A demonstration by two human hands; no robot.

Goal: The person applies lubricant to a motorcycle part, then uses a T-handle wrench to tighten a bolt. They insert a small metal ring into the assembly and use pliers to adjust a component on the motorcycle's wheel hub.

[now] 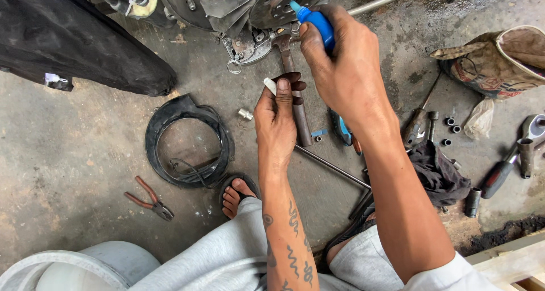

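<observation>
While right hand [346, 70] grips blue bottle [318, 24], left hand [277, 118] pinches white cap [270, 85]; hammer [292, 81] beneath, pliers [149, 198] apart.

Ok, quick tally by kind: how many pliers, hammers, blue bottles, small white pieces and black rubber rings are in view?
Pliers: 1
Hammer: 1
Blue bottle: 1
Small white piece: 1
Black rubber ring: 1
Total: 5

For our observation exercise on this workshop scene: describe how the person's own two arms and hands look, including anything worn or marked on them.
Both forearms are bare, with no gloves, watch or rings visible. The left forearm carries dark wavy, snake-like tattoos. The right arm shows no markings, and a white sleeve edge shows near its upper end.
</observation>
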